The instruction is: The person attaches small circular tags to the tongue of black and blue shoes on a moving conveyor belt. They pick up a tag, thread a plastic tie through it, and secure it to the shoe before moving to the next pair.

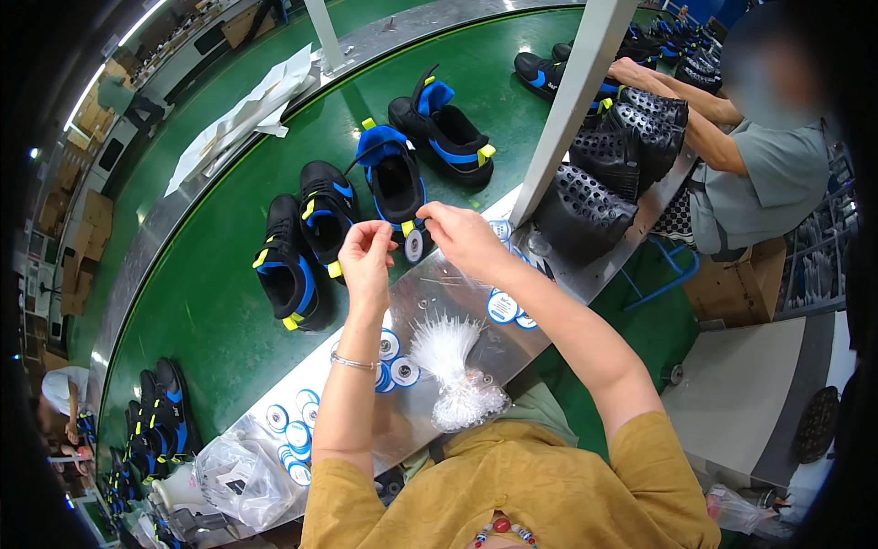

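Both of my hands are raised over the heel of a black shoe with a blue lining (pixel 396 183). The fingers of my left hand (pixel 368 263) are pinched together left of a round white-and-grey tag (pixel 413 245). My right hand (pixel 466 241) also pinches, just above and right of that tag. Whatever links the fingers to the tag is too fine to see. Nearer to me, a bundle of clear plastic tag loops (pixel 446 348) lies on the metal work surface (pixel 416 430). Beside it are round blue-and-white tags (pixel 405 371), with more tags (pixel 503 306) under my right forearm.
Several black-and-blue shoes, including one pair (pixel 302 242), stand on the green conveyor (pixel 229 174). A white post (pixel 572 110) rises at the right. Beyond it a co-worker (pixel 768 174) reaches over perforated black forms (pixel 585 210). A clear plastic bag (pixel 247 480) lies at lower left.
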### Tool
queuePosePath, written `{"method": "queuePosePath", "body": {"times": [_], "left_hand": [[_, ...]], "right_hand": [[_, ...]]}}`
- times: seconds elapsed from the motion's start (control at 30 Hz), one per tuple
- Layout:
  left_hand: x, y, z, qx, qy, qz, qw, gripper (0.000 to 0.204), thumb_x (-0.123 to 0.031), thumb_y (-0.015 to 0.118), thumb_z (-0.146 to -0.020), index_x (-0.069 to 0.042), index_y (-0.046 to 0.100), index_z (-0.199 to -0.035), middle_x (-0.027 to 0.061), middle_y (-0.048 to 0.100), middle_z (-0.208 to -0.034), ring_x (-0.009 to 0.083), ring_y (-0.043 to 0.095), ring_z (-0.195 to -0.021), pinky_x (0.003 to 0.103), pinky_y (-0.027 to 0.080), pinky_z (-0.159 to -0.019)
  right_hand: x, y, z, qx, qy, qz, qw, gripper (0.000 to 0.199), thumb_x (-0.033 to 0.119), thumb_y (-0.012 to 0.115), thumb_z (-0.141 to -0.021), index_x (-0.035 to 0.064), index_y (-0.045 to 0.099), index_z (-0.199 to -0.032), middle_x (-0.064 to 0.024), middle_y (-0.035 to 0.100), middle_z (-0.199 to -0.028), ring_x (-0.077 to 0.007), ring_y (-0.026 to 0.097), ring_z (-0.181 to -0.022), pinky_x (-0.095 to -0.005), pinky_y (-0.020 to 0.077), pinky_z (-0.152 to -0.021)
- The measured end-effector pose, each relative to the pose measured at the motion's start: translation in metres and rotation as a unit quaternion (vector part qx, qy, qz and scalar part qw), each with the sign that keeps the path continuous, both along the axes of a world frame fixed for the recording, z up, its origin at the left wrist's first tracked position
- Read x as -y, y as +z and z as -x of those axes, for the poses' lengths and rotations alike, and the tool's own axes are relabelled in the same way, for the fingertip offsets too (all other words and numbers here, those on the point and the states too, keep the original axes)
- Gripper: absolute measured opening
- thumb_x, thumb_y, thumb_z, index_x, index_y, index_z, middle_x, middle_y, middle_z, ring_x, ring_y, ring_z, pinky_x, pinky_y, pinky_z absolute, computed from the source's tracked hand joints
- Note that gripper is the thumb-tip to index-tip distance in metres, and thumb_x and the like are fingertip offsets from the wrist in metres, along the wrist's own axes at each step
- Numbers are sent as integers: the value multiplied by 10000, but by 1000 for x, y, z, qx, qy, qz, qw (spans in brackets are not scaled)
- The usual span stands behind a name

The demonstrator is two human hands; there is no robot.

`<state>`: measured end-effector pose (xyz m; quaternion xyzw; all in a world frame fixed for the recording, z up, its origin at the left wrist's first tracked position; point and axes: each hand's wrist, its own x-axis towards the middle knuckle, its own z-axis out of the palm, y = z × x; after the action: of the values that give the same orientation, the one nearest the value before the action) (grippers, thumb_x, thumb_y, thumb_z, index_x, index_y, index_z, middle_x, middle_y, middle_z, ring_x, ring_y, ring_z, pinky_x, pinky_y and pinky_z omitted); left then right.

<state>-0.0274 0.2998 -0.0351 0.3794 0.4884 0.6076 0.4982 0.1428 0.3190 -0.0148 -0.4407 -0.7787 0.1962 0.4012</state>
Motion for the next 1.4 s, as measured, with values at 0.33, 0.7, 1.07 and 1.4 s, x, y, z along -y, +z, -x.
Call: {"method": "queuePosePath", "body": {"times": [0.33,0.7,1.07,1.4], "left_hand": [[0,11,-17,-75,-117,-68,988,47,-76,565,-971,-34,572,-992,19,621,-838,55,536,-662,187,439,-556],[3,11,-7,-46,-82,-39,995,52,-72,558,-972,-21,559,-979,31,621,-843,53,535,-678,183,440,-571],[8,8,15,-260,9,-83,962,92,-98,638,-930,-6,642,-932,-13,598,-777,50,524,-704,187,417,-611],[13,15,18,-334,8,-127,934,85,-57,644,-904,22,639,-937,43,590,-831,101,545,-735,228,450,-658]], "right_hand": [[-6,15,18,-126,24,123,984,145,93,556,-930,-2,590,-1035,-90,639,-749,-152,592,-629,-298,465,-564],[-16,0,18,-262,45,293,918,115,83,647,-895,-6,639,-967,-24,647,-836,-82,603,-753,-233,499,-715],[-7,15,30,-352,76,376,854,73,69,639,-865,3,646,-896,-25,643,-785,-69,561,-692,-227,464,-621],[-14,-5,42,-257,81,263,926,109,97,653,-853,-10,656,-872,-38,651,-775,-89,581,-707,-254,488,-657]]}}
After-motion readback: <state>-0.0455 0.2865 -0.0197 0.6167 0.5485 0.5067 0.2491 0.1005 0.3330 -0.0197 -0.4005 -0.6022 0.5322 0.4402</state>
